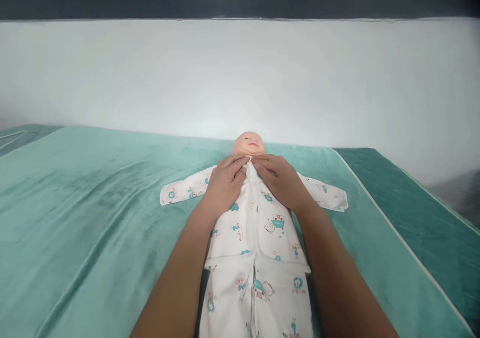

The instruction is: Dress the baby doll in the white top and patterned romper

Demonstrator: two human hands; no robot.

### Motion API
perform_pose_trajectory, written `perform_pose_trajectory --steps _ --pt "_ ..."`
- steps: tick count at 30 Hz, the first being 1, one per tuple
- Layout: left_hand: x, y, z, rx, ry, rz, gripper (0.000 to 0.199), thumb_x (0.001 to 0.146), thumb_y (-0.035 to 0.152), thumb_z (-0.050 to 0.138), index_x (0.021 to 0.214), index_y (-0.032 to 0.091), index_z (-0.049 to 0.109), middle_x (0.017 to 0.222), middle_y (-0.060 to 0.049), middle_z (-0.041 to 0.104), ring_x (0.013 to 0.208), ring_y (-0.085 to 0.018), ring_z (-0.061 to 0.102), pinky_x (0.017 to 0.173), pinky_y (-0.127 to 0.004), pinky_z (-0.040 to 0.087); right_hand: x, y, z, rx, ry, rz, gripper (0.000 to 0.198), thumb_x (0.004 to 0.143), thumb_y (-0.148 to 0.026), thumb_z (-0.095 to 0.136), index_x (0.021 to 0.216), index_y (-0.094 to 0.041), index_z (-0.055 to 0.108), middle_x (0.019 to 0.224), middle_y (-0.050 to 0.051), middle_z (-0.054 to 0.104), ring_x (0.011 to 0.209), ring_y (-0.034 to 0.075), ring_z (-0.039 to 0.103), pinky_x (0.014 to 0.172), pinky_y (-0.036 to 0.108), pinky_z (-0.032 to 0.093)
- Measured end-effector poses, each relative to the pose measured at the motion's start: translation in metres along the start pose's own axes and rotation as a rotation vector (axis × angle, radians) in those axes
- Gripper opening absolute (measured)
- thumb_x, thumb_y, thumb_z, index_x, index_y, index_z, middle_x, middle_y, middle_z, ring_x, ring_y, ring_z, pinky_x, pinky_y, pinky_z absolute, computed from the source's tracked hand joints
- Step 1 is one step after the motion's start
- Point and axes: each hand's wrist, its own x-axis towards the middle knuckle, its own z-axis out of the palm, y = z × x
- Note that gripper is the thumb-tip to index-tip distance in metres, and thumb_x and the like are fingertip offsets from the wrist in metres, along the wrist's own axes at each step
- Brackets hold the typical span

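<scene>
A baby doll [249, 143] lies on its back, its bald head at the far end. It wears a white baby top [243, 233] with teal animal prints and small buttons down the front, sleeves spread to both sides. My left hand [227, 182] is at the left side of the collar, fingers bent together with the tips on the fabric edge. Facing it, my right hand [278, 178] has its fingertips on the collar's other side. Both hands appear closed on the cloth just below the doll's chin. Matching white pants [228, 293] lie below the top's hem.
A light green blanket [93, 203] with several wrinkles lies under the doll. Darker green cloth [416, 208] with a pale edge line borders it at the right. A white wall [240, 78] rises behind the doll's head, with a dark band above.
</scene>
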Motion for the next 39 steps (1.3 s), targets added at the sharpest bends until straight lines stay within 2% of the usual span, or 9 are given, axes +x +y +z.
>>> perform_pose_trajectory --steps 4,6,12,17,21,25,29,34,39 --pt "0.0 0.0 0.0 -0.056 0.005 0.011 0.041 0.095 0.019 0.039 0.122 0.026 0.068 0.14 -0.001 0.058 0.133 -0.019 0.048 0.115 -0.037 0.035 0.001 -0.003 -0.006 -0.028 -0.111 -0.092 0.035 0.098 -0.024 0.038 0.109 -0.027 0.071 0.126 0.003 0.067 0.123 0.021 0.055 0.109 0.042 0.033" --pt "-0.001 0.001 -0.001 -0.111 0.029 0.021 0.038 0.094 0.019 0.041 0.115 0.027 0.071 0.135 -0.001 0.061 0.13 -0.019 0.051 0.114 -0.036 0.037 0.0 -0.003 -0.008 -0.008 -0.124 -0.073 0.035 0.097 -0.024 0.039 0.11 -0.028 0.072 0.126 0.002 0.067 0.123 0.021 0.056 0.108 0.042 0.035" --pt "-0.003 0.001 -0.005 -0.269 0.034 0.013 0.031 0.09 0.017 0.045 0.093 0.026 0.075 0.13 -0.002 0.063 0.125 -0.021 0.055 0.109 -0.04 0.04 -0.003 -0.002 -0.014 0.152 0.008 0.245 0.028 0.091 -0.03 0.049 0.107 -0.027 0.072 0.122 0.002 0.069 0.11 0.02 0.062 0.094 0.037 0.046" --pt "-0.007 0.001 -0.012 -0.437 0.097 0.023 0.025 0.085 0.013 0.05 0.078 0.022 0.073 0.121 -0.002 0.067 0.117 -0.02 0.059 0.102 -0.036 0.042 -0.012 -0.028 -0.033 0.104 0.056 0.316 0.022 0.089 -0.033 0.052 0.095 -0.024 0.072 0.098 0.001 0.071 0.082 0.015 0.061 0.07 0.029 0.045" --pt "-0.012 0.009 -0.02 -0.553 0.148 -0.022 0.014 0.086 0.02 0.055 0.084 0.02 0.069 0.1 -0.003 0.07 0.096 -0.017 0.064 0.084 -0.029 0.047 -0.031 -0.064 -0.051 -0.132 -0.2 0.331 0.039 0.093 -0.044 0.047 0.065 -0.02 0.058 0.063 -0.001 0.057 0.055 0.011 0.044 0.051 0.028 0.029" --pt "-0.016 0.017 -0.026 -0.611 0.008 -0.11 0.011 0.086 0.026 0.058 0.092 0.02 0.065 0.082 0.0 0.066 0.066 -0.01 0.058 0.059 -0.023 0.043 -0.046 -0.094 -0.046 -0.329 -0.457 0.328 0.048 0.091 -0.051 0.051 0.055 -0.019 0.046 0.053 -0.002 0.047 0.049 0.01 0.033 0.049 0.03 0.021" --pt "-0.019 0.022 -0.034 -0.539 -0.161 -0.169 0.013 0.087 0.031 0.058 0.089 0.02 0.064 0.074 0.001 0.061 0.055 -0.009 0.053 0.049 -0.022 0.037 -0.047 -0.101 -0.03 -0.487 -0.464 0.327 0.035 0.086 -0.033 0.057 0.055 -0.019 0.045 0.053 -0.002 0.045 0.049 0.01 0.03 0.05 0.03 0.019" --pt "-0.024 0.026 -0.047 -0.382 -0.441 -0.203 0.02 0.083 0.039 0.064 0.078 0.019 0.065 0.068 0.002 0.06 0.052 -0.008 0.055 0.054 -0.023 0.041 -0.043 -0.094 -0.027 -0.502 -0.488 0.322 0.029 0.082 -0.018 0.05 0.053 -0.018 0.044 0.051 -0.003 0.038 0.049 0.01 0.025 0.051 0.031 0.015" --pt "-0.024 0.028 -0.05 -0.263 -0.522 -0.199 0.019 0.082 0.039 0.063 0.08 0.021 0.067 0.064 0.004 0.06 0.05 -0.008 0.052 0.056 -0.024 0.041 -0.044 -0.1 -0.024 -0.506 -0.453 0.379 0.019 0.082 -0.018 0.051 0.062 -0.018 0.051 0.056 -0.002 0.045 0.051 0.01 0.031 0.05 0.029 0.018"
